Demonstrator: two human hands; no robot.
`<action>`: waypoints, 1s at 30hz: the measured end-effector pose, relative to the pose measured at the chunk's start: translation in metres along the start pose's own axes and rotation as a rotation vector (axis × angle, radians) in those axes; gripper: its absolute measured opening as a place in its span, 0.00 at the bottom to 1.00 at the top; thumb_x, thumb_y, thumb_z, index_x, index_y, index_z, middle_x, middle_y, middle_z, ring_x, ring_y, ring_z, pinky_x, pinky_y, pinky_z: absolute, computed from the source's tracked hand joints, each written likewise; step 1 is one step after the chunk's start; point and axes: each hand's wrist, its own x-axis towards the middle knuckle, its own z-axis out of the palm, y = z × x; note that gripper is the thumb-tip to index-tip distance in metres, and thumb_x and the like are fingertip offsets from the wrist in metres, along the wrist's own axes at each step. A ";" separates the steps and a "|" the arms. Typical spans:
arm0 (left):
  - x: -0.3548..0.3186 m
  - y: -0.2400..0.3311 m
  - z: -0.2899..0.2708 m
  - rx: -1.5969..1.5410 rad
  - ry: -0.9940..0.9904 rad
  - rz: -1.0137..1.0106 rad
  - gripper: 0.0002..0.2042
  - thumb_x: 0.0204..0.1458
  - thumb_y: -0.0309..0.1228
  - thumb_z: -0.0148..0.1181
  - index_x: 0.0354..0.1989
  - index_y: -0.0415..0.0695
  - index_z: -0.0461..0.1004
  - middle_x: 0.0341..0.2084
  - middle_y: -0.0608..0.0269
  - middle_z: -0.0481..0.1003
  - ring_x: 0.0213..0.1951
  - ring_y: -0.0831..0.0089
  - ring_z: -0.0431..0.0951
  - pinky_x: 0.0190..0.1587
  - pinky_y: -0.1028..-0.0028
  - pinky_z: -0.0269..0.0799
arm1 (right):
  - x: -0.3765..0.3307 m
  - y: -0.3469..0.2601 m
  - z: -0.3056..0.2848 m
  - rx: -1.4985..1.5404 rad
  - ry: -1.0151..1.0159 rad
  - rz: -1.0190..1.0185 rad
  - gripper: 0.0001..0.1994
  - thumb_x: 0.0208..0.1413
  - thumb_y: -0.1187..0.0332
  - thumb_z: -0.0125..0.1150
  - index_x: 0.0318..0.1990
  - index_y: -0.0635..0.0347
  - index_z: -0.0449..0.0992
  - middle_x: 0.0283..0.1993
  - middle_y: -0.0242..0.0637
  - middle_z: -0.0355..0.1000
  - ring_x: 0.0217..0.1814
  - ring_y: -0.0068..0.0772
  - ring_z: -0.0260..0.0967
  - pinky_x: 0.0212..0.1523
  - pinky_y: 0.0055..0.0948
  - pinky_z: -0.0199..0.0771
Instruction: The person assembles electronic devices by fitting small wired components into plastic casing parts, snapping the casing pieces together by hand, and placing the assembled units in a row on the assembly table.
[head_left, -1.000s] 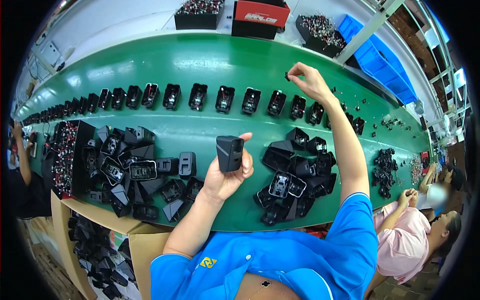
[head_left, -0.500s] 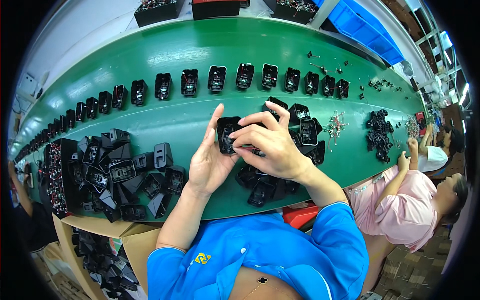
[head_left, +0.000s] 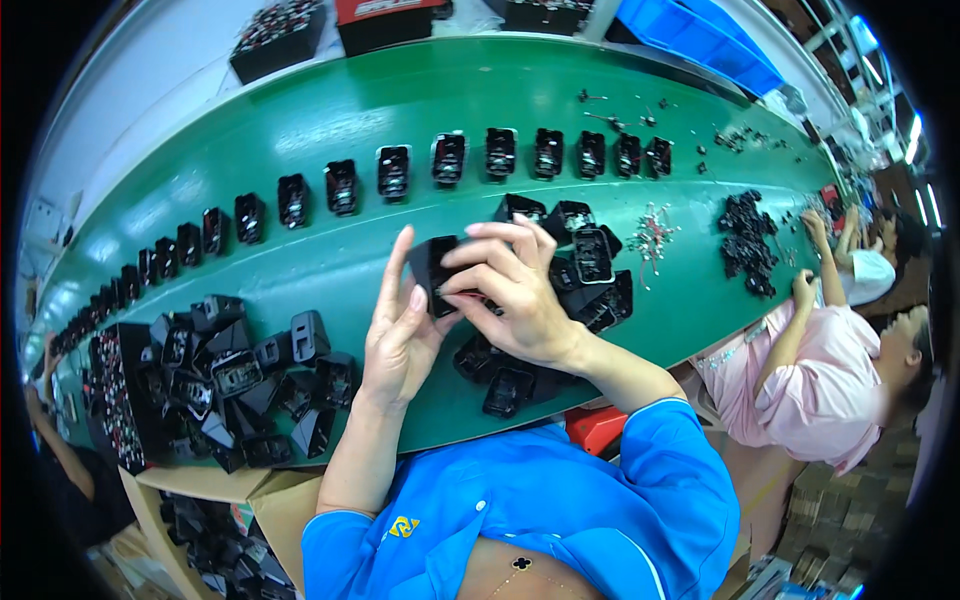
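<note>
Black plastic housing (head_left: 437,272): gripped by left hand (head_left: 397,330) and right hand (head_left: 510,290), fingers closed on it, apparently above the green conveyor belt's (head_left: 330,120) near edge.

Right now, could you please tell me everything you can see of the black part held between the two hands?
The black part is a small boxy housing that looks like moulded matt plastic. It is held up above the green belt, tilted. The left hand supports it from the left and below with its index finger raised; the right hand covers its right side, fingertips pressing on its face. Its details are mostly hidden by the fingers.
</note>
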 end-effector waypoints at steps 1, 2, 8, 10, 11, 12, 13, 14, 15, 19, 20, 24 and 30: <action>0.000 -0.002 0.000 0.053 0.002 0.026 0.32 0.63 0.25 0.48 0.74 0.50 0.43 0.60 0.54 0.64 0.53 0.67 0.73 0.56 0.69 0.71 | 0.000 0.000 0.002 0.007 0.046 0.012 0.06 0.42 0.71 0.67 0.28 0.49 0.76 0.53 0.27 0.73 0.61 0.35 0.61 0.68 0.49 0.42; 0.002 -0.005 0.001 0.106 0.003 0.052 0.33 0.62 0.24 0.49 0.74 0.49 0.43 0.60 0.54 0.64 0.53 0.66 0.73 0.56 0.69 0.71 | -0.002 0.002 0.000 0.013 0.093 0.022 0.06 0.41 0.71 0.67 0.27 0.49 0.76 0.55 0.29 0.72 0.61 0.36 0.60 0.68 0.49 0.43; -0.001 -0.013 0.001 0.391 0.085 0.203 0.34 0.57 0.20 0.57 0.71 0.44 0.49 0.60 0.54 0.64 0.55 0.66 0.72 0.58 0.68 0.70 | -0.001 0.010 -0.006 -0.114 0.093 -0.077 0.06 0.36 0.72 0.67 0.25 0.51 0.77 0.62 0.34 0.66 0.63 0.41 0.56 0.66 0.49 0.46; 0.000 -0.010 0.001 0.358 0.041 0.190 0.33 0.55 0.19 0.58 0.69 0.42 0.53 0.59 0.54 0.64 0.56 0.65 0.72 0.59 0.67 0.69 | 0.001 0.010 -0.013 -0.093 0.081 -0.091 0.07 0.34 0.73 0.68 0.25 0.52 0.78 0.62 0.35 0.66 0.63 0.42 0.56 0.66 0.49 0.46; 0.000 -0.009 0.001 0.339 0.020 0.185 0.32 0.54 0.18 0.59 0.68 0.41 0.55 0.59 0.54 0.64 0.56 0.64 0.72 0.60 0.66 0.69 | 0.002 0.010 -0.015 -0.057 0.118 -0.093 0.06 0.35 0.71 0.67 0.25 0.52 0.78 0.63 0.35 0.66 0.63 0.41 0.56 0.66 0.49 0.45; -0.003 -0.008 0.001 0.320 -0.001 0.182 0.31 0.53 0.17 0.60 0.67 0.40 0.57 0.59 0.53 0.65 0.57 0.64 0.71 0.61 0.66 0.68 | 0.003 0.009 -0.014 -0.020 0.154 -0.094 0.05 0.36 0.70 0.67 0.24 0.51 0.78 0.63 0.34 0.66 0.63 0.40 0.56 0.67 0.48 0.44; -0.004 -0.008 0.002 0.313 0.023 0.200 0.31 0.53 0.17 0.60 0.67 0.40 0.57 0.59 0.53 0.65 0.57 0.64 0.71 0.61 0.66 0.68 | 0.004 0.010 -0.013 -0.005 0.135 -0.112 0.05 0.36 0.70 0.67 0.24 0.51 0.78 0.63 0.34 0.66 0.63 0.40 0.56 0.67 0.48 0.44; -0.006 -0.009 0.002 0.324 0.019 0.214 0.31 0.53 0.18 0.61 0.66 0.39 0.59 0.58 0.53 0.65 0.57 0.63 0.71 0.61 0.66 0.68 | 0.003 0.011 -0.012 0.033 0.144 -0.112 0.05 0.36 0.70 0.67 0.24 0.51 0.78 0.63 0.34 0.66 0.63 0.40 0.56 0.66 0.48 0.44; -0.005 -0.009 0.003 0.334 0.001 0.220 0.30 0.52 0.18 0.61 0.65 0.39 0.60 0.58 0.52 0.66 0.57 0.63 0.71 0.61 0.66 0.68 | 0.002 0.012 -0.011 0.058 0.161 -0.104 0.05 0.35 0.70 0.67 0.24 0.51 0.78 0.63 0.34 0.66 0.63 0.41 0.56 0.66 0.49 0.45; -0.005 -0.007 0.004 0.351 -0.018 0.239 0.28 0.52 0.18 0.62 0.64 0.38 0.63 0.56 0.51 0.67 0.57 0.61 0.71 0.60 0.67 0.68 | 0.003 0.011 -0.008 0.089 0.184 -0.098 0.06 0.35 0.70 0.67 0.25 0.51 0.78 0.62 0.35 0.67 0.63 0.41 0.56 0.65 0.49 0.46; -0.006 -0.006 0.004 0.351 -0.005 0.240 0.28 0.52 0.18 0.61 0.64 0.38 0.63 0.56 0.50 0.67 0.57 0.61 0.71 0.60 0.68 0.69 | 0.003 0.010 -0.009 0.067 0.178 -0.104 0.06 0.35 0.70 0.67 0.25 0.51 0.78 0.62 0.34 0.67 0.63 0.41 0.56 0.65 0.49 0.47; -0.007 -0.005 0.001 0.317 0.088 0.210 0.27 0.54 0.19 0.59 0.64 0.36 0.61 0.57 0.46 0.68 0.57 0.60 0.72 0.58 0.68 0.70 | 0.003 0.003 -0.019 -0.039 0.025 -0.119 0.07 0.36 0.68 0.67 0.27 0.51 0.78 0.61 0.34 0.68 0.63 0.39 0.57 0.65 0.50 0.47; -0.006 -0.018 0.011 0.280 0.049 0.173 0.30 0.55 0.26 0.59 0.66 0.35 0.57 0.59 0.45 0.65 0.58 0.56 0.70 0.61 0.63 0.66 | -0.002 0.000 -0.031 -0.127 0.015 -0.114 0.11 0.43 0.59 0.69 0.33 0.47 0.75 0.62 0.33 0.68 0.63 0.35 0.59 0.69 0.48 0.41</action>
